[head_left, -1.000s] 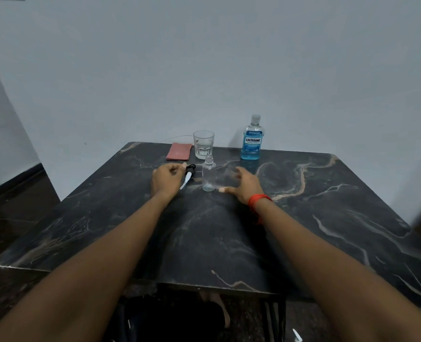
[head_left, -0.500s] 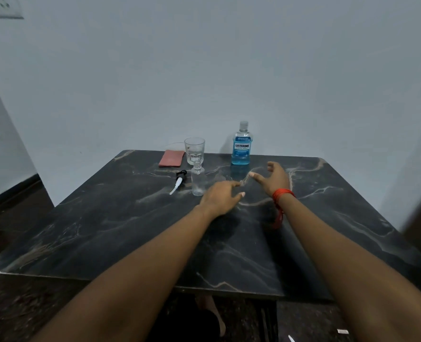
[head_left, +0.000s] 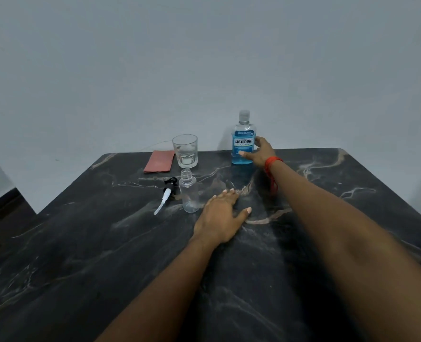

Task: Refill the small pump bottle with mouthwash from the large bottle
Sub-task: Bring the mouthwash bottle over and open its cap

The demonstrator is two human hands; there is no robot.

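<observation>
1. Small pump bottle [head_left: 189, 193] stands upright just left of frame centre on the dark marble counter [head_left: 81, 255], neck open, looks empty and clear. Probably left uncapped so it can take the pour.
2. Pump head [head_left: 166, 195] with its white dip tube lies flat on the counter just left of the small bottle, near it but apart. Laid aside, out of the pouring path, is my read.
3. Large mouthwash bottle [head_left: 242, 139] is upright at the far edge of the counter, upper centre-right of frame, cap on, blue liquid filling most of it.
4. Right hand [head_left: 260, 151], red thread on the wrist, is at the large bottle's right side: fingers spread, thumb across the lower label, other fingertips at the label edge. Touching, but a closed grip isn't clear; looks like a reach to pick it up.
5. Left hand [head_left: 223, 217] lies palm down, fingers loosely spread, flat on the counter just right of the small bottle, holding nothing. Cannot tell if it touches the bottle; likely resting there ready to steady it.
6. Small bottle sits between the pump head and the left hand, well short of the large bottle, which is further back and to the right.
7. Clear drinking glass [head_left: 185, 151] stands directly behind the small bottle; pink cloth [head_left: 159, 161] lies left of the glass. Neither is touched.
8. Judged stage: early. Cap must come off the large bottle before any pour.
</observation>
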